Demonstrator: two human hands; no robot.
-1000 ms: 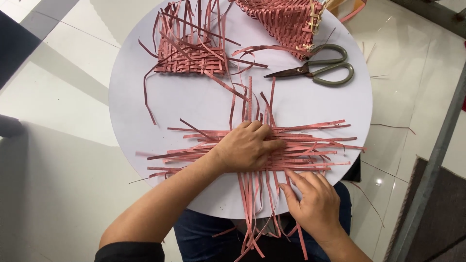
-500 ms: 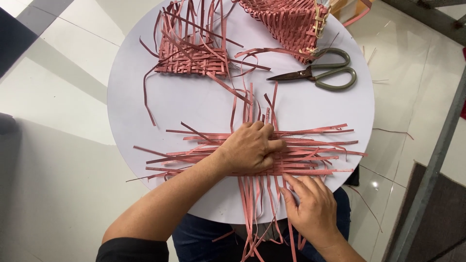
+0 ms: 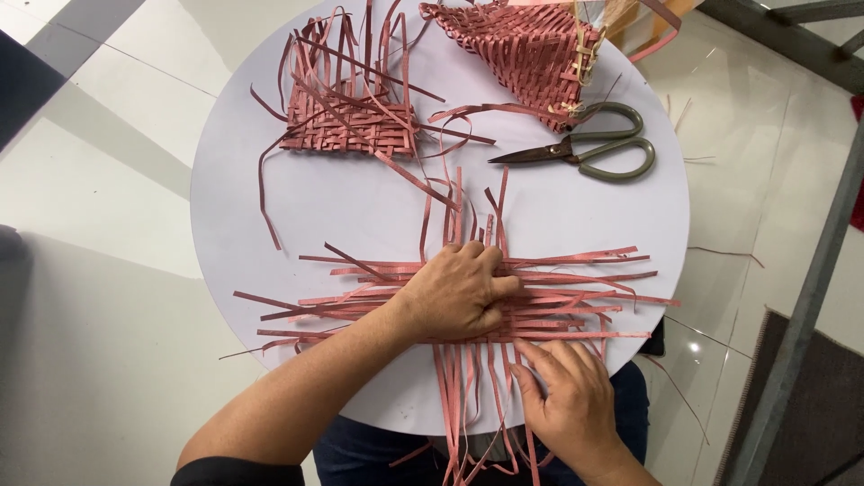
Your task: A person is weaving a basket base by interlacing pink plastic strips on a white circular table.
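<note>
A loose mat of pinkish-red flat strips (image 3: pixel 576 301) lies woven crosswise on the near part of a round white table (image 3: pixel 360 216). My left hand (image 3: pixel 459 292) presses flat on the middle of the weave, fingers together. Just below it, my right hand (image 3: pixel 567 396) rests on the strips that hang over the table's near edge, its fingers pinching one of them near the weave. The exact strip under the fingertips is partly hidden.
A small half-woven red square (image 3: pixel 346 121) with long loose ends lies at the back left. A woven red cone-shaped piece (image 3: pixel 522 54) sits at the back, with grey-handled scissors (image 3: pixel 585 151) beside it. Pale tiled floor surrounds the table; a metal frame (image 3: pixel 810 270) stands at right.
My right hand has moved up from the hanging strip ends toward the weave's near edge. My left hand has stayed pressed on the weave.
</note>
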